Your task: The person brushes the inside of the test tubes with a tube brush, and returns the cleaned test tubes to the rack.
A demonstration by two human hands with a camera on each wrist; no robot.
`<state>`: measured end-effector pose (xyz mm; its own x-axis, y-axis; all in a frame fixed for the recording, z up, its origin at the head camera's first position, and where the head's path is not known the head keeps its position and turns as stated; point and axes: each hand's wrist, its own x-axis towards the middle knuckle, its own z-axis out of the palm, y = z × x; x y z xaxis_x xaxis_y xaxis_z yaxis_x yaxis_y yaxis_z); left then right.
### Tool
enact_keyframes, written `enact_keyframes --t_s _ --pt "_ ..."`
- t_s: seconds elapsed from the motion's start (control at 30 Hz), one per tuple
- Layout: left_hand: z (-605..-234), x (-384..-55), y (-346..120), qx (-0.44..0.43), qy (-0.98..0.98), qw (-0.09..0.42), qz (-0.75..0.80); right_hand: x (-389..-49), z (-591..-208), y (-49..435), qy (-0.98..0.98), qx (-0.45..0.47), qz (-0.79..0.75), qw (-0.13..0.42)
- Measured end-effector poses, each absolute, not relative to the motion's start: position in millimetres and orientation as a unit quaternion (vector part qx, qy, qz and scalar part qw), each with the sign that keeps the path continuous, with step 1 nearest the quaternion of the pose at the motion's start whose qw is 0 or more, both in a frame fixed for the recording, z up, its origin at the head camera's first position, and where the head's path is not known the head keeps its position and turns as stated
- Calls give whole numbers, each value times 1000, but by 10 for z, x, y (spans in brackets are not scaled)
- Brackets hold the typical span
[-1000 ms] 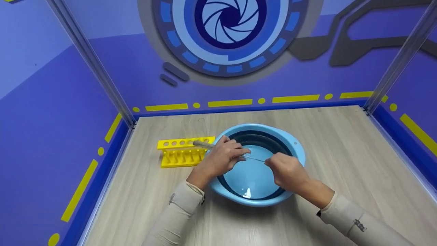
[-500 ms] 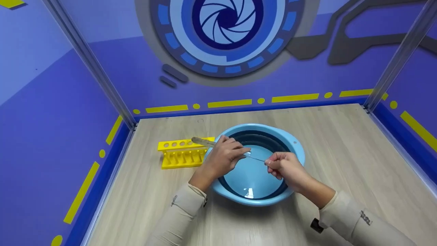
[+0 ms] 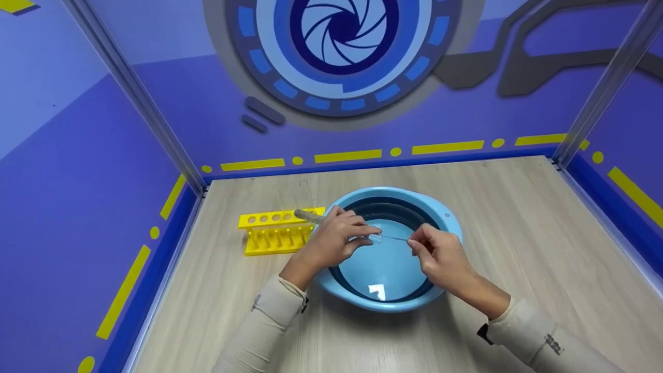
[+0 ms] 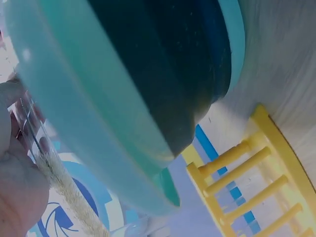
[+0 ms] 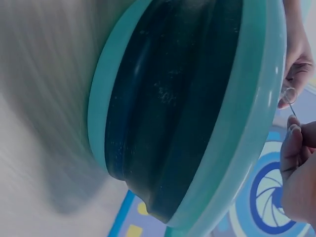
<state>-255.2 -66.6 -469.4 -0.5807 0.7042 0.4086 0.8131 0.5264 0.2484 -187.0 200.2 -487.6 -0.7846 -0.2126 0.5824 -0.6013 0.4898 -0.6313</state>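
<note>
My left hand [image 3: 336, 241] grips a clear glass test tube [image 4: 34, 118] over the light blue basin [image 3: 450, 220]. The tube lies almost level, its mouth toward the right hand. Inside it, at the far left end, sit the pale bristles of a test tube brush [image 4: 69, 190]. The brush's thin wire handle [image 3: 396, 238] comes out of the mouth, and my right hand [image 3: 440, 256] pinches its end between thumb and fingertips. Water with a bright reflection shows in the basin. The left hand hides the middle of the tube.
Left of the basin, a yellow test tube rack [image 3: 274, 218] stands close to the rim, with a faint clear tube [image 3: 304, 184] rising from its right part. Blue patterned walls [image 3: 155, 103] enclose the wooden table [image 3: 207, 290] at the back and sides.
My right hand has rolled from a knuckles-up fist to a fingertip pinch on the wire and shifted slightly right. My left hand keeps its grip on the tube, nearly in place.
</note>
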Motion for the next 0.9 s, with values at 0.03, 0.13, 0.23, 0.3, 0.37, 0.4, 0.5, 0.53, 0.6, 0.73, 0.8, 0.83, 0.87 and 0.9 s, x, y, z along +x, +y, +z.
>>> enact_keyframes --t_s 0.03,0.13,0.23,0.3,0.37,0.4,0.5,0.53,0.6,0.73,0.8,0.83,0.87,0.9 --pt "-4679 -2550 -674 -439 -864 130 -208 -1880 -4878 2002 -831 265 423 247" --pt "-4647 -2546 -692 -434 -869 129 -202 -1899 -4877 2006 -813 321 362 324" --pt "-4632 -2541 -716 -425 -873 125 -203 -1912 -4879 2016 -791 359 324 375" --pt "-4626 -2541 -743 -418 -877 121 -205 -1920 -4889 2034 -781 370 315 392" --pt "-4632 -2549 -782 -407 -882 117 -209 -1929 -4896 2061 -772 373 316 406" --pt "-4640 -2555 -807 -398 -884 113 -215 -1933 -4899 2077 -772 370 317 409" --pt "-4674 -2562 -892 -369 -895 95 -233 -1935 -4911 2133 -777 358 327 400" --pt "-4687 -2566 -919 -361 -897 87 -239 -1933 -4915 2150 -781 356 329 393" --pt "-4711 -2568 -962 -354 -898 70 -251 -1931 -4922 2185 -787 358 326 381" --pt "-4737 -2588 -1020 -359 -894 60 -260 -1928 -4926 2256 -793 356 321 375" --pt "-4739 -2593 -1059 -352 -896 64 -263 -1927 -4924 2294 -792 355 321 378" --pt "-4741 -2595 -1081 -348 -897 66 -264 -1927 -4924 2314 -792 357 318 380" --pt "-4742 -2594 -1105 -343 -899 67 -264 -1925 -4923 2334 -792 359 315 381" --pt "-4746 -2594 -1128 -338 -901 66 -265 -1924 -4923 2354 -791 363 311 381"
